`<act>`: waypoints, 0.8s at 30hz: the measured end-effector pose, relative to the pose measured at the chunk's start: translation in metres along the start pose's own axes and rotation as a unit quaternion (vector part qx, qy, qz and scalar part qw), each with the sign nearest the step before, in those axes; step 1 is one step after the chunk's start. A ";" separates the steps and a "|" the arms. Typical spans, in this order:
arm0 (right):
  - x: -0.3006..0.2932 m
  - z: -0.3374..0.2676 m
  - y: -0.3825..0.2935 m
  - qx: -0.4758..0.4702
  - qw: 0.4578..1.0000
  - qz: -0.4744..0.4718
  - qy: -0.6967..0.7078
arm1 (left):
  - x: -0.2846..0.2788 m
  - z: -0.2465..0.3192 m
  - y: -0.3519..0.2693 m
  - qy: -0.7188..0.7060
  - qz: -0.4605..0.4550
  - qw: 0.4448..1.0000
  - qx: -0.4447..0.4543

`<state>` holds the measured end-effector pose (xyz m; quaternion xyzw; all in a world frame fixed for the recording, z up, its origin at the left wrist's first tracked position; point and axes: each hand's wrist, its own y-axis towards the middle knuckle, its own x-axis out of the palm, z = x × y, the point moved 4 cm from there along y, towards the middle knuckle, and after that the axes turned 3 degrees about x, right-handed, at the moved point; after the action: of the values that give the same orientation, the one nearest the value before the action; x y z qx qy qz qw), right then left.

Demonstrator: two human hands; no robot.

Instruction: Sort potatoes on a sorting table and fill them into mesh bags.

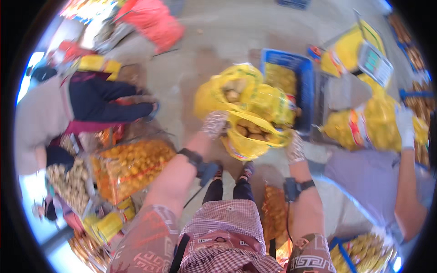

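Observation:
An open yellow mesh bag (247,148) of potatoes hangs between my hands. My left hand (216,123), in a patterned glove, grips its left rim; my right hand (295,146), gloved alike, holds its right edge. Just beyond it stands a second open yellow mesh bag (218,92), with potatoes (233,95) showing in its mouth. Another filled yellow bag (271,104) lies against that one, on the right. The fingertips of both hands are partly hidden by blur and mesh.
Behind the bags is a blue plastic crate (305,88) holding a yellow bag. At right, a co-worker's gloved hand (405,126) touches a filled bag (375,123) near a digital scale (375,63). Another person (99,97) bends at left, near an orange mesh sack (133,167).

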<state>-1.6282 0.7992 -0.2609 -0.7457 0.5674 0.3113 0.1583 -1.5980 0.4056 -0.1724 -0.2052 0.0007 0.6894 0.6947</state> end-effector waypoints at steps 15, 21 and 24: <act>-0.005 -0.217 -0.111 -0.062 0.974 0.064 -0.208 | 0.034 -0.105 -0.370 0.243 -0.083 0.967 -0.008; 0.097 -0.316 -0.254 -0.157 0.946 -0.215 -0.183 | -0.053 -0.131 -0.624 0.048 0.051 0.988 -0.139; 0.168 -0.324 -0.316 -0.193 0.835 -0.469 -0.215 | -0.078 -0.132 -0.761 0.242 0.097 0.963 -0.060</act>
<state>-1.2102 0.5792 -0.1616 -0.8522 0.0297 0.4552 0.2562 -0.8354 0.3194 -0.0545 -0.4065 0.1471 0.6822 0.5897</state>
